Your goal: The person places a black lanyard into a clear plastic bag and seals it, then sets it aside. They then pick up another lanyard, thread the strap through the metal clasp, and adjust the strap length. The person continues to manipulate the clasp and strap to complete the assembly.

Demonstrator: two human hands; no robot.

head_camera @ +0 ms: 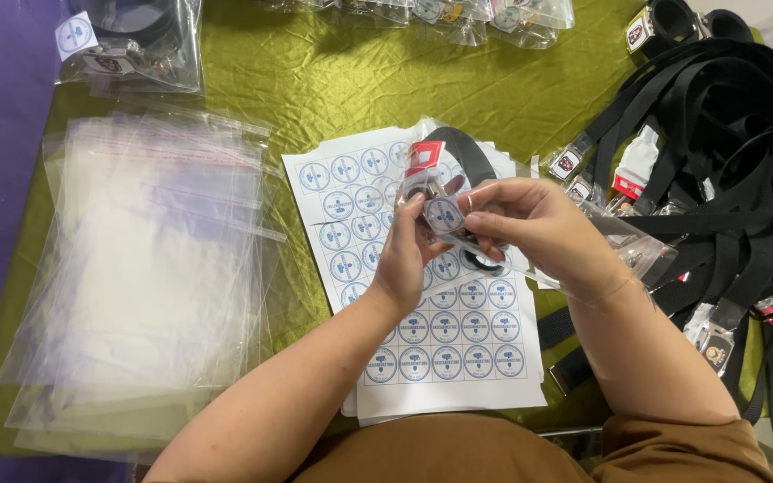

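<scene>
Item: bagged black belt (458, 156), held above sticker sheets (458, 344). Left hand (402, 259) grips the bag; right hand (530, 224) pinches a round sticker (445, 215) on it. Nearby: empty clear bags (149, 268), belt pile (726, 134).

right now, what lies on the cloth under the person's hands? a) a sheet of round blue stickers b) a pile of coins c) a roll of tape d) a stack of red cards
a, a white sheet of round blue stickers lies on the green cloth right below the left hand and right hand.
</scene>
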